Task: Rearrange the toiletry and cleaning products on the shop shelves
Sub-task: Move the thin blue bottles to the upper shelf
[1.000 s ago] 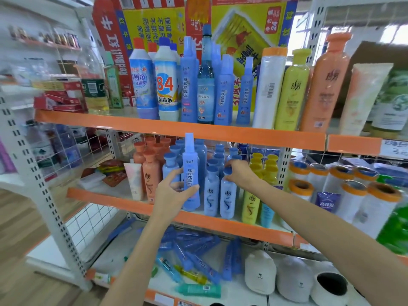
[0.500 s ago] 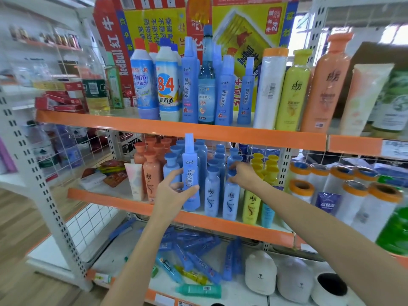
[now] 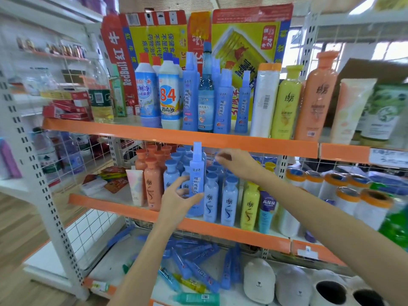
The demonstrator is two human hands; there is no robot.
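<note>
The upright spray bottle [image 3: 196, 171] stands just right of your left grip [image 3: 176, 198], which clasps it; your right grip [image 3: 236, 162] (blurred, closure unclear) hovers farther right.

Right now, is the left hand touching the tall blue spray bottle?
Touching: head view shows the left hand, thumb across the tall blue spray bottle, fingers against its side.
</note>
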